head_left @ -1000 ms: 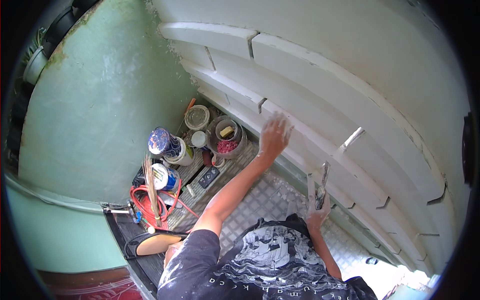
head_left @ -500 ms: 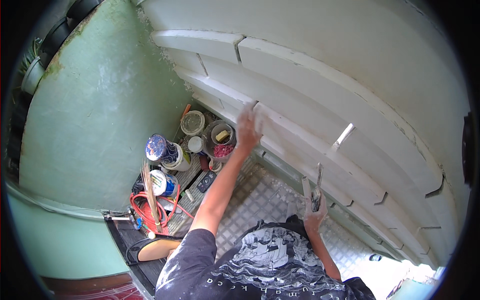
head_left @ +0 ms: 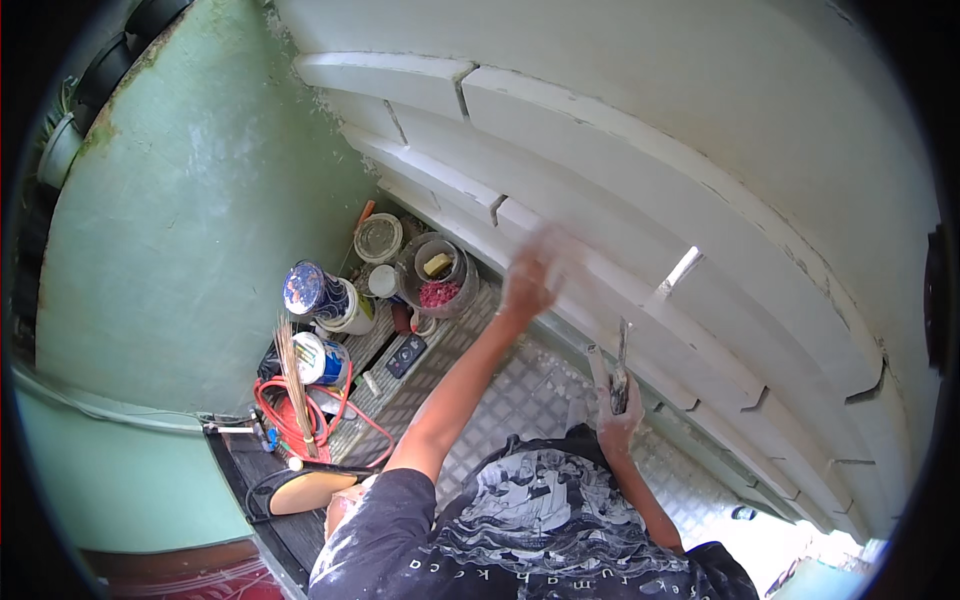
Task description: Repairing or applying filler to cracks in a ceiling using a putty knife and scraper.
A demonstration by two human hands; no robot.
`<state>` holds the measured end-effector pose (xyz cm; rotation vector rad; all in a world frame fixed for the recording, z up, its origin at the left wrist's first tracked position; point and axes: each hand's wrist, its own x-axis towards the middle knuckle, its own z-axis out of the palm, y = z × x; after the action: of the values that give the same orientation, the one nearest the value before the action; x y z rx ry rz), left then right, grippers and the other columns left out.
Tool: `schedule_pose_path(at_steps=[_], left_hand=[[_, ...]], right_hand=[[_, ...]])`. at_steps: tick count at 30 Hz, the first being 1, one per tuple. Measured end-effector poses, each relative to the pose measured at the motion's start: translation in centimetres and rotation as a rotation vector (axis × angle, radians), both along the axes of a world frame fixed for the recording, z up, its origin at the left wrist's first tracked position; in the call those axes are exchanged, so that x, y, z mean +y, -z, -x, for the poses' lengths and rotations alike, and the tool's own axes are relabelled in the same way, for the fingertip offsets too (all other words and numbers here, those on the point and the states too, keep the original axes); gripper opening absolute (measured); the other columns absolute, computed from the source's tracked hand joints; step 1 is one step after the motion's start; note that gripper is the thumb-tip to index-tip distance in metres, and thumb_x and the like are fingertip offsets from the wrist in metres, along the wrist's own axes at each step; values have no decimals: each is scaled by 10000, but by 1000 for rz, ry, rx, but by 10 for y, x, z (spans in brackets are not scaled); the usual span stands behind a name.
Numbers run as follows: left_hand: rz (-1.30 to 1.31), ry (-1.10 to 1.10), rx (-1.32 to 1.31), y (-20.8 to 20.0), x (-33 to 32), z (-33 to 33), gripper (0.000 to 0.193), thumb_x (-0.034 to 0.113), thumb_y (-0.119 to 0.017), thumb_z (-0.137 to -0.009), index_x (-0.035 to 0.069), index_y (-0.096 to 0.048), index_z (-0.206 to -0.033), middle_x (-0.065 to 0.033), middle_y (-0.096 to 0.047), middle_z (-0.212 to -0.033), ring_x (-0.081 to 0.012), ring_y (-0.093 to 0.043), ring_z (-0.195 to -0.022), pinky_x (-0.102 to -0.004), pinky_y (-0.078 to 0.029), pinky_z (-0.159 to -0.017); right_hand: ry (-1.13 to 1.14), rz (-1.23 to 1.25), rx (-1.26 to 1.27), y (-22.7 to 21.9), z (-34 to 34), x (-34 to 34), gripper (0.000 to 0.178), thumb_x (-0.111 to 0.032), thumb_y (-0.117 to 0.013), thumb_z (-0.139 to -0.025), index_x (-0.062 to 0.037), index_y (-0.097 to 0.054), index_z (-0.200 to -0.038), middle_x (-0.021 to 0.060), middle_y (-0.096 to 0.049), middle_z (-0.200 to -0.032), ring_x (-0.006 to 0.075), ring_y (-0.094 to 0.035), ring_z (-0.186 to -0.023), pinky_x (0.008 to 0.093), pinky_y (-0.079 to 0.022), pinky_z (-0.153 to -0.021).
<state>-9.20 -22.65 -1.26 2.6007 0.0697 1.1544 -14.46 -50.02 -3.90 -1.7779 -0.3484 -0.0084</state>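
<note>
My left hand [head_left: 530,278] is stretched out, blurred, with its palm flat on a white stepped moulding [head_left: 600,215] of the wall; nothing shows in its fingers. My right hand [head_left: 615,420], dusted white, is held close to my chest and grips a metal putty knife [head_left: 620,370] with its blade pointing up; a second blade seems to lie beside it. The moulding runs in several long white ridges across the wall, with a small gap [head_left: 680,270] just right of my left hand.
Paint cans [head_left: 318,295], a clear bucket [head_left: 435,275] holding pink and yellow bits, a lidded tub [head_left: 380,238], a straw broom [head_left: 295,385] and a red hose [head_left: 300,425] crowd the corner by the green wall [head_left: 200,230]. The floor is checker plate [head_left: 520,395].
My left hand slid left along the moulding, then back right and slightly down. My right hand with the putty knife has barely moved.
</note>
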Motion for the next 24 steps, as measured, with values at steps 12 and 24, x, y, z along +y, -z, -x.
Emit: schedule_pose_path(at_steps=[12, 24], left_hand=[[35, -157, 33, 9, 65, 18, 505, 190, -570, -850, 135, -484, -1345, -126, -426, -1436, -303, -376, -1337, -468, -284, -1089], [-91, -387, 256, -13, 115, -15, 625, 384, -466, -960, -54, -362, -1394, -240, -311, -1484, -357, -278, -1396, -432, -262, -1129]], right_hand=[[31, 2, 2, -3, -19, -8, 386, -53, -675, -826, 26, -574, -1190, 110, -659, -904, 166, -623, -784, 297, -500, -749], [0, 25, 82, 1, -22, -9, 384, -68, -682, -831, 27, -575, -1188, 91, -638, -884, 149, -597, -766, 285, -488, -732]])
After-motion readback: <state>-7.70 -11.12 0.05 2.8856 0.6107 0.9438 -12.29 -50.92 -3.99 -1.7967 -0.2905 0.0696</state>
